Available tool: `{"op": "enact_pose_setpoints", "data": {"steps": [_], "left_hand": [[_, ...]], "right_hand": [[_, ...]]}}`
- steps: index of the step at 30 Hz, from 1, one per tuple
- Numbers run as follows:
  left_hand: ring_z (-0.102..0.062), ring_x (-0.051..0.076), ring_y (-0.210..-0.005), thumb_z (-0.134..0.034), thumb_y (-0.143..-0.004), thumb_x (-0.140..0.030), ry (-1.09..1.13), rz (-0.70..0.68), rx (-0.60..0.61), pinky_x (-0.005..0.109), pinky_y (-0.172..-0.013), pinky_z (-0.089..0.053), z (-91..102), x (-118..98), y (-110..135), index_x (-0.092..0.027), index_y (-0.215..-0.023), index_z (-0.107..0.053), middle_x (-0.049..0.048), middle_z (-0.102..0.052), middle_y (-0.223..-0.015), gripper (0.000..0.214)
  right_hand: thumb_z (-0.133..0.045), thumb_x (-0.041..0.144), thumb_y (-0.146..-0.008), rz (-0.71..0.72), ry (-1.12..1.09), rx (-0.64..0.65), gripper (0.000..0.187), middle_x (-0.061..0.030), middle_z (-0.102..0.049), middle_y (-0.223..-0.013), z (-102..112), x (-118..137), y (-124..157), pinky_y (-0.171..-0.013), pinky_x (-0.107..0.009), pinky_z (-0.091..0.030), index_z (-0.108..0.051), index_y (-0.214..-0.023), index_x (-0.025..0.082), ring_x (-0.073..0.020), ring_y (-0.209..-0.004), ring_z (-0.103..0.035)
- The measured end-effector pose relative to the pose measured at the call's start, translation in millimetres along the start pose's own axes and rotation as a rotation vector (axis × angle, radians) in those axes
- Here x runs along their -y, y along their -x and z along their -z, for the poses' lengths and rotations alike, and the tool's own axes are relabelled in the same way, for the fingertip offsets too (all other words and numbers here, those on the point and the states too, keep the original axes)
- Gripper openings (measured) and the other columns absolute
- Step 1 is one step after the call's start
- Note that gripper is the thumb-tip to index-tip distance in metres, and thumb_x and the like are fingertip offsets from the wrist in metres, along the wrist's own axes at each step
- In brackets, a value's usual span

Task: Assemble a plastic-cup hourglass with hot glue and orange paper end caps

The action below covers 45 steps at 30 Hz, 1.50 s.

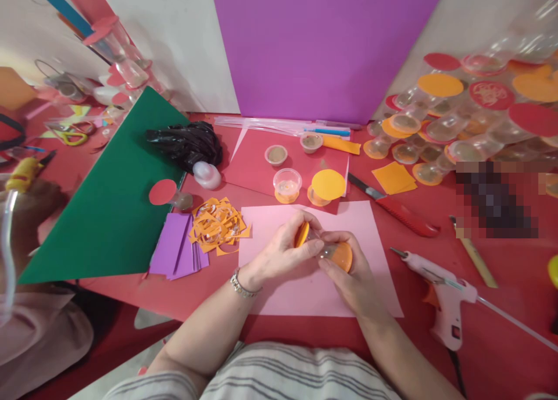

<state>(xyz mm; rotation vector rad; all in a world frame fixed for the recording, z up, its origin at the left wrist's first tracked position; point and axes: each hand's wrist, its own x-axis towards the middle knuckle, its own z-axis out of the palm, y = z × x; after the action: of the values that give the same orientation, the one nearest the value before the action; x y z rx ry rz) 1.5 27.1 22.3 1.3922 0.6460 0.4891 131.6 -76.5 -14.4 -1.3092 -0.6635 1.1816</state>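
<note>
Both my hands are closed around one handmade hourglass point(329, 252) of clear plastic cups with orange discs on its ends. It lies tilted sideways above the pink sheet point(279, 295). My left hand point(296, 243) wraps the end with the yellow-orange disc, its thumb near the narrow middle. At the other end is my right hand point(346, 260), gripping the cup beside the orange cap. My fingers partly hide the joint. Just beyond stand an open clear cup point(287, 182) on an orange disc and another hourglass point(328, 185) with a yellow disc on top.
Left are orange paper scraps point(220, 222), purple cards point(174, 249), a black plastic bag point(187, 141) and a green board point(104, 214). Right lie a red utility knife point(405, 214) and a white glue gun point(449, 289). Hourglasses point(453, 127) are stacked behind. A co-worker's hand point(30, 202) is far left.
</note>
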Motion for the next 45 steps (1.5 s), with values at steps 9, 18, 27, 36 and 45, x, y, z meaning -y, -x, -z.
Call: {"op": "enact_pose_setpoints", "data": {"steps": [9,18,27,36,45], "left_hand": [[-0.057,0.017,-0.086,-0.064,-0.086,-0.040,0.022,0.006,0.007,0.032,-0.079,-0.048,0.4,1.7,-0.1,-0.018,-0.096,-0.052,0.0053,-0.062,-0.097,0.027],[-0.058,0.019,-0.090,-0.064,-0.085,-0.040,0.040,0.011,0.007,0.034,-0.082,-0.047,1.3,3.1,-0.9,-0.018,-0.095,-0.053,0.0059,-0.063,-0.099,0.027],[-0.058,0.018,-0.089,-0.068,-0.084,-0.042,0.130,0.047,0.022,0.031,-0.077,-0.047,3.1,4.9,-0.9,-0.018,-0.096,-0.054,0.0057,-0.062,-0.100,0.030],[-0.053,0.011,-0.067,-0.073,-0.080,-0.045,0.344,0.080,0.050,0.026,-0.063,-0.045,0.0,-0.1,-2.1,-0.017,-0.091,-0.053,0.0000,-0.057,-0.081,0.036],[-0.055,0.011,-0.063,-0.079,-0.073,-0.049,0.440,0.145,0.059,0.025,-0.059,-0.045,1.9,2.9,-4.0,-0.017,-0.089,-0.053,0.0004,-0.059,-0.078,0.044]], "right_hand": [[-0.079,0.032,-0.076,-0.003,-0.117,0.045,0.035,0.0010,-0.066,-0.108,0.6,-3.3,-0.5,-0.083,-0.031,-0.055,-0.056,-0.101,0.029,-0.0176,-0.098,-0.065],[-0.078,0.031,-0.076,-0.009,-0.120,0.048,0.033,0.0010,-0.067,-0.102,1.3,-3.4,-0.4,-0.081,-0.030,-0.056,-0.055,-0.100,0.028,-0.0169,-0.094,-0.067],[-0.078,0.034,-0.074,-0.029,-0.127,0.044,0.035,0.0000,-0.068,-0.104,-0.1,-2.7,-1.1,-0.082,-0.033,-0.056,-0.055,-0.099,0.028,-0.0187,-0.094,-0.066],[-0.078,0.034,-0.073,-0.044,-0.236,0.097,0.036,0.0005,-0.069,-0.102,-1.3,-1.2,-2.0,-0.076,-0.035,-0.056,-0.054,-0.098,0.029,-0.0191,-0.086,-0.068],[-0.077,0.039,-0.073,-0.041,-0.284,0.162,0.036,0.0009,-0.070,-0.095,-2.4,2.1,-3.6,-0.073,-0.038,-0.056,-0.053,-0.097,0.029,-0.0200,-0.078,-0.067]]}}
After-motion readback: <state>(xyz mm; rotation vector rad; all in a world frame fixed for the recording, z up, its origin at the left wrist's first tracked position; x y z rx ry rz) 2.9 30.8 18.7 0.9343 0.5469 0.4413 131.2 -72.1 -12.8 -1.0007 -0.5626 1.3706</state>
